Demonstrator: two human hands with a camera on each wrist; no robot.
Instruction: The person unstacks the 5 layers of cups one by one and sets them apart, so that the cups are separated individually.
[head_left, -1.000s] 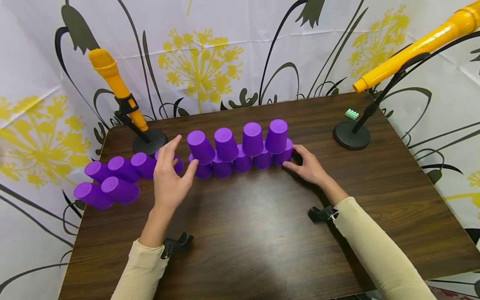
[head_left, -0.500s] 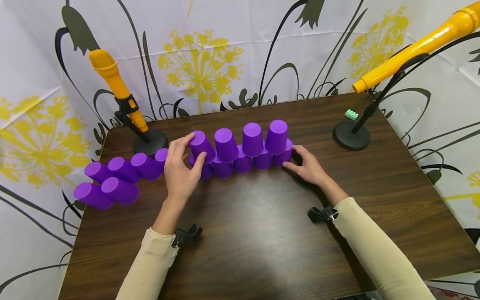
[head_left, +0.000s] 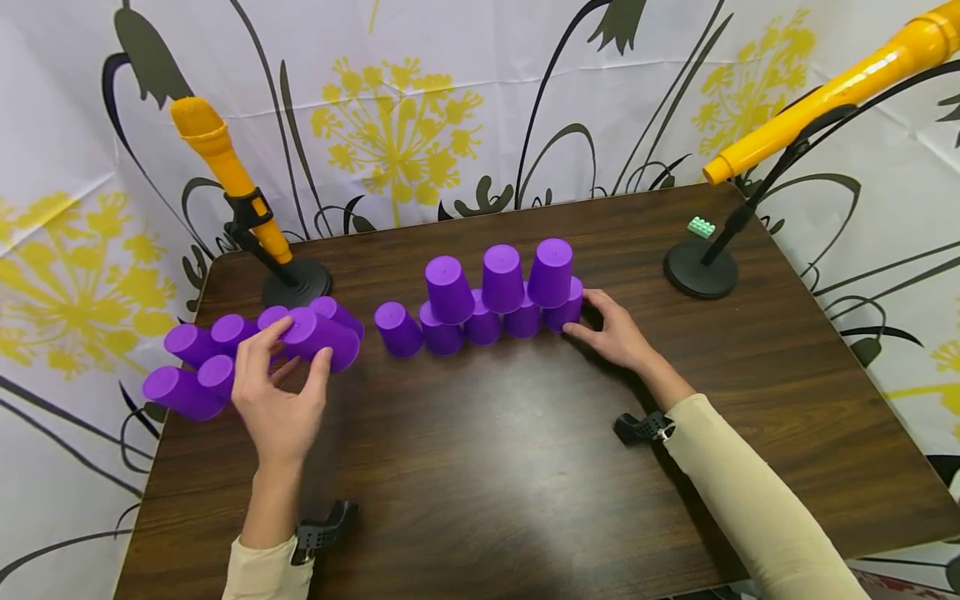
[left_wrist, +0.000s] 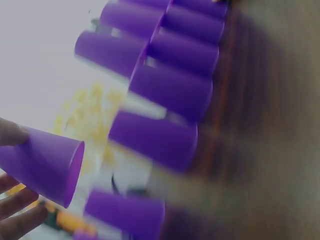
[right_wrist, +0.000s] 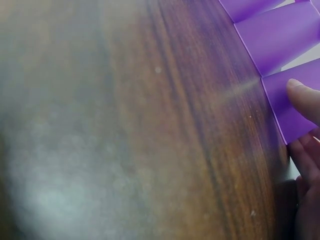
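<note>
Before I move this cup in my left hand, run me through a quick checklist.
1. Held cup secure: ok; the left hand pinches it.
2. Right end steadied: ok; the right hand holds the rightmost bottom cup.
3. Top row standing: ok; three cups sit base-up across the bottom row.
4. Leftmost bottom cup unloaded: ok; nothing sits on it.
5. Held cup clear of the left group: cannot tell; it overlaps some of them in the head view.
6. A hand free: not ok; each holds a cup.
</note>
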